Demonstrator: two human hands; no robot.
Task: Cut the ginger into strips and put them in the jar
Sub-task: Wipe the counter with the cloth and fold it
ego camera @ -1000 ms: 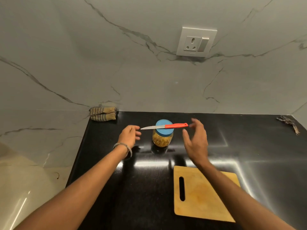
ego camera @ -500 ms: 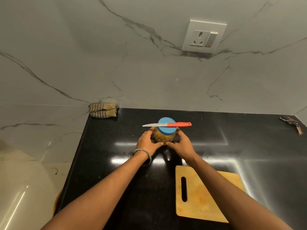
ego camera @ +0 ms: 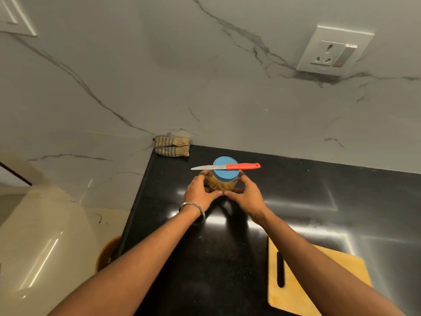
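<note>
A clear jar with yellowish contents stands on the black counter, closed by a blue lid. A knife with a red handle lies flat across the lid, blade pointing left. My left hand grips the jar's left side and my right hand grips its right side, thumbs meeting at the front. No loose ginger is visible.
A wooden cutting board with a handle slot lies at the near right under my right forearm. A folded striped cloth sits at the counter's back left corner. A wall socket is on the marble wall. The counter's left edge drops to the floor.
Both hands came in from beside the jar and closed around it. The camera view shifted down and left. The knife stays on the lid.
</note>
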